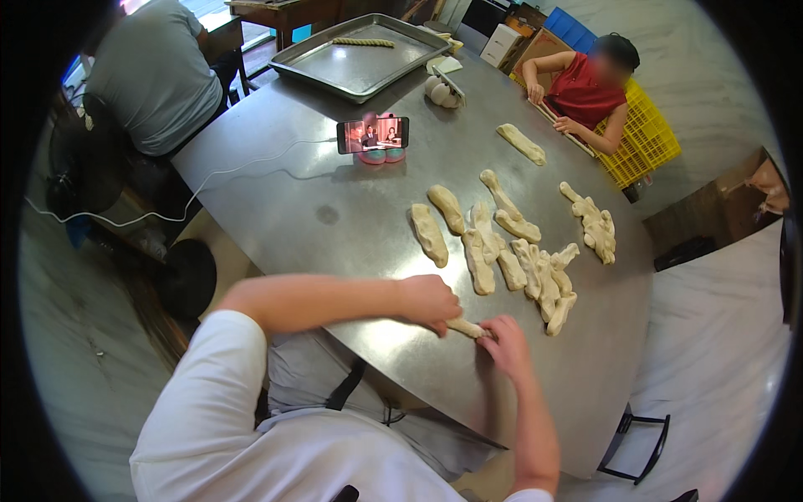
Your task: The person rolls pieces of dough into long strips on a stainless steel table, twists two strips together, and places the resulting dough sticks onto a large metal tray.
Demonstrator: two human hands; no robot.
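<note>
Near the edge of the steel table [376, 229], a short piece of dough [466, 327] lies stretched between my two hands. My left hand [430, 304] grips its left end, with the fingers curled over it. The right end is pinched between thumb and fingers of my right hand [507, 344]. Beyond my hands lie several elongated dough pieces, among them a separate one [430, 235] and a jumbled cluster [547, 279]. Another heap of dough [596, 226] sits farther right. A single strip [522, 144] rests nearer the co-worker.
A metal tray [351, 63] holds a twisted dough strand [364, 42]. A phone [372, 135] on a stand trails a white cable across the table. Past it is a rounded white stand [441, 92]. A co-worker in red [590, 88] handles a long strand at the right; another person [157, 75] sits at the left.
</note>
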